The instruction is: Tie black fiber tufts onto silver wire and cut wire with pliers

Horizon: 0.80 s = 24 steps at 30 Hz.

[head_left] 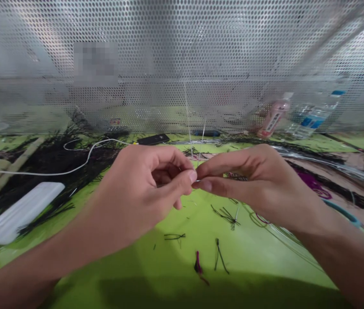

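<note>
Farthest back: we face a perforated metal screen (201,51) that spans the whole width of the bench.
Work surface: a lime-green mat (169,274) lies under our arms.
Black pile: a heap of dark bristles (49,163) spreads over the mat's left side, well apart from our hands.
Left hand (143,197): our forearm comes in from the lower left, wrist bent inward, knuckles up; thumb and forefinger are pressed together on the pale strands (202,141), the other fingers curled under.
Right hand (249,182): our forearm comes in from the lower right, palm turned left; thumb and forefinger are clamped on the same strands, tip to tip with the left hand's.
White case (17,214): it rests flat at the left, on the bristles' edge.
Bottles: a pink bottle (275,118) and a clear water bottle (313,113) lie behind the screen.
White cable (72,169): it runs across the bristles.
Pale strands: we hold them at mid-frame above the mat; they rise thin and nearly upright from the pinch.
Scraps: black offcuts (227,214) and a magenta bit (197,262) lie below our hands.
</note>
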Tool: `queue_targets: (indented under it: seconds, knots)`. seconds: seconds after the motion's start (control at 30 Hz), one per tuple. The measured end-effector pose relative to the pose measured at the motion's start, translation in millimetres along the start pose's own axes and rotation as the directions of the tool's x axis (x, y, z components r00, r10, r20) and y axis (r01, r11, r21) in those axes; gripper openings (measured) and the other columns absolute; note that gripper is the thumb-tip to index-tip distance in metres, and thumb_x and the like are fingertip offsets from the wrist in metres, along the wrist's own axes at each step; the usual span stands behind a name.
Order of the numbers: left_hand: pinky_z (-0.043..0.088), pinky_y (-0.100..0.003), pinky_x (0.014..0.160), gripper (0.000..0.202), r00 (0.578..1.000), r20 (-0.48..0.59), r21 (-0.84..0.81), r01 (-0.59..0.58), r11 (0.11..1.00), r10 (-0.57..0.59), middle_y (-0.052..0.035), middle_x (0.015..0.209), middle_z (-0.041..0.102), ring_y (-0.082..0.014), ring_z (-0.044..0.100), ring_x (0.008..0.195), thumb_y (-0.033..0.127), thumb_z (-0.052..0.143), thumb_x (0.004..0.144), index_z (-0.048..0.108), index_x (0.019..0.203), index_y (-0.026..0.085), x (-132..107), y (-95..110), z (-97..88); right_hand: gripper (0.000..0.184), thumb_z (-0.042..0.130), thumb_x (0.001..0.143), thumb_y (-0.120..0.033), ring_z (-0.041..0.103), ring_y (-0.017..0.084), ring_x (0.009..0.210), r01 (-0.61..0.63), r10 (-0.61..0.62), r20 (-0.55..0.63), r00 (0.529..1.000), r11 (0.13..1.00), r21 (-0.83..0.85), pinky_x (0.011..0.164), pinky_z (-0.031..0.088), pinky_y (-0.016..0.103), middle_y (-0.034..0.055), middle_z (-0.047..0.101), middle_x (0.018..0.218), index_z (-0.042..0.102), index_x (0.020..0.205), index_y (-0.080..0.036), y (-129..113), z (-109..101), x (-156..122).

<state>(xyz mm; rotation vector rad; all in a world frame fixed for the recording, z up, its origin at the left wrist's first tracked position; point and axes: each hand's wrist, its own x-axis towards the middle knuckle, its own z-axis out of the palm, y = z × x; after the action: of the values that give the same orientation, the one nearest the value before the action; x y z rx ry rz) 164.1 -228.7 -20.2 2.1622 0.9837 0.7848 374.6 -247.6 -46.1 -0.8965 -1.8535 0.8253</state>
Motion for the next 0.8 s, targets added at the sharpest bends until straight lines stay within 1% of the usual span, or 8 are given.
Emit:
queue_targets:
  seconds: [0.13, 0.27, 0.43, 0.53, 0.63, 0.73, 0.77, 0.8]
  knots:
    - [0.049, -0.010, 0.047, 0.013, 1.000, 0.001, -0.034, 0.011, 0.999, -0.011, 0.0070, 0.059, 0.068, -0.0065, 0.065, 0.052, 0.028, 0.064, 0.092, 0.071, 0.082, 0.023, 0, 2, -2.1, 0.022, 0.076, 0.084, -0.011, 0.075, 0.012, 0.079, 0.082, -0.085, -0.091, 0.992, 0.996, -0.039, 0.069, 0.060, 0.019, -0.0047, 0.081, 0.089, 0.083, 0.096, -0.029, -1, 5, -3]
    - [0.048, -0.011, 0.046, 0.010, 0.999, 0.003, -0.036, 0.039, 0.999, -0.039, 0.0069, 0.058, 0.068, -0.0074, 0.066, 0.052, 0.025, 0.063, 0.092, 0.069, 0.084, 0.022, -2, 2, -2.5, 0.021, 0.076, 0.083, -0.008, 0.073, 0.008, 0.075, 0.158, -0.175, -0.158, 0.972, 0.981, -0.111, 0.070, 0.059, 0.015, -0.0069, 0.080, 0.086, 0.082, 0.092, -0.026, 1, 10, -4]
    - [0.051, -0.013, 0.049, 0.009, 0.998, -0.003, -0.050, 0.059, 0.997, -0.060, 0.0066, 0.063, 0.069, -0.0080, 0.067, 0.054, 0.025, 0.062, 0.092, 0.068, 0.086, 0.022, -5, 3, -2.7, 0.011, 0.078, 0.082, -0.012, 0.071, 0.009, 0.069, 0.231, -0.269, -0.206, 0.941, 0.954, -0.193, 0.065, 0.057, 0.019, -0.0048, 0.079, 0.081, 0.079, 0.087, -0.022, 5, 14, -4]
    - [0.049, -0.010, 0.048, 0.011, 0.998, 0.021, -0.092, 0.065, 0.994, -0.063, 0.0078, 0.058, 0.067, -0.0065, 0.066, 0.052, 0.024, 0.062, 0.091, 0.067, 0.082, 0.021, -5, 7, -4.2, 0.010, 0.077, 0.082, -0.011, 0.069, 0.010, 0.066, 0.296, -0.358, -0.222, 0.907, 0.917, -0.268, 0.063, 0.055, 0.023, -0.0033, 0.078, 0.078, 0.077, 0.085, -0.021, 6, 16, -4]
    - [0.049, -0.009, 0.048, 0.012, 0.998, 0.021, -0.118, 0.061, 0.991, -0.059, 0.0080, 0.059, 0.066, -0.0053, 0.065, 0.052, 0.022, 0.062, 0.090, 0.067, 0.080, 0.020, -6, 8, -5.7, 0.011, 0.075, 0.083, -0.009, 0.070, 0.011, 0.065, 0.367, -0.427, -0.201, 0.882, 0.888, -0.276, 0.062, 0.055, 0.024, -0.0016, 0.077, 0.076, 0.076, 0.084, -0.020, 8, 19, -2]
    - [0.050, -0.009, 0.049, 0.013, 0.997, 0.034, -0.128, 0.074, 0.989, -0.070, 0.0073, 0.064, 0.068, -0.0052, 0.066, 0.053, 0.022, 0.063, 0.090, 0.067, 0.079, 0.019, -7, 8, -6.5, 0.013, 0.073, 0.084, -0.006, 0.071, 0.012, 0.065, 0.459, -0.529, -0.184, 0.829, 0.830, -0.318, 0.061, 0.056, 0.025, -0.0002, 0.077, 0.074, 0.074, 0.084, -0.019, 11, 20, 0]
    - [0.050, -0.010, 0.049, 0.012, 0.996, 0.043, -0.139, 0.081, 0.987, -0.076, 0.0070, 0.065, 0.069, -0.0054, 0.066, 0.054, 0.022, 0.063, 0.090, 0.066, 0.079, 0.019, -7, 8, -6.6, 0.014, 0.072, 0.084, -0.005, 0.071, 0.012, 0.064, 0.489, -0.573, -0.175, 0.801, 0.794, -0.362, 0.060, 0.056, 0.025, 0.0004, 0.077, 0.074, 0.074, 0.085, -0.018, 12, 19, 0]
    - [0.051, -0.011, 0.050, 0.011, 0.995, 0.052, -0.154, 0.091, 0.984, -0.084, 0.0067, 0.067, 0.069, -0.0056, 0.066, 0.054, 0.021, 0.064, 0.090, 0.066, 0.080, 0.018, -7, 9, -6.7, 0.015, 0.072, 0.084, -0.003, 0.071, 0.012, 0.062, 0.523, -0.629, -0.155, 0.762, 0.738, -0.426, 0.058, 0.056, 0.025, 0.0010, 0.077, 0.073, 0.074, 0.085, -0.018, 12, 18, -1]
